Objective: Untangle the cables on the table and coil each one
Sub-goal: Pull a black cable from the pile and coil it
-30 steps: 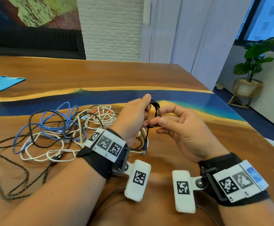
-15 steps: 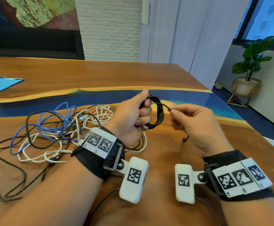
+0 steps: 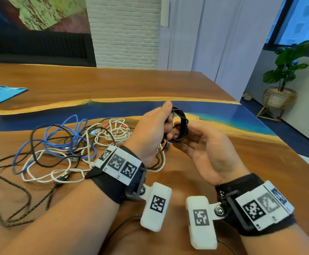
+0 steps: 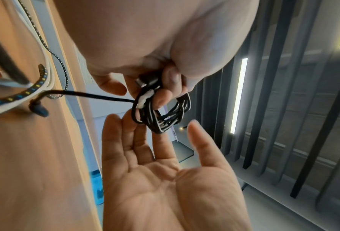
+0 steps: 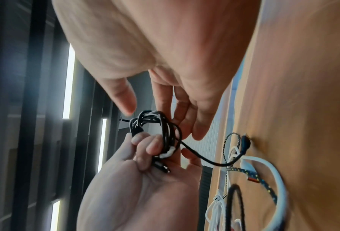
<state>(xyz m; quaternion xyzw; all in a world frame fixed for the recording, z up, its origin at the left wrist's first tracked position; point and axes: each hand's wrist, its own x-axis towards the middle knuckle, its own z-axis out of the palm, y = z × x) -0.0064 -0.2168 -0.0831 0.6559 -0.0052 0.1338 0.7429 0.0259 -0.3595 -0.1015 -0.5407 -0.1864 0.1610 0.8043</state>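
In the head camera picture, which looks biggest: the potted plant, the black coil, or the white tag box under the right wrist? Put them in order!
1. Potted plant, though it stands far off.
2. White tag box, close to the camera, so it may only look big.
3. Black coil, held in the left hand.

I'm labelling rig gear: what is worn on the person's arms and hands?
Both hands, left hand and right hand, are bare, forearms sleeveless. Each wrist wears a black strap with white square-coded marker tags and a white rounded camera pod bearing one marker.
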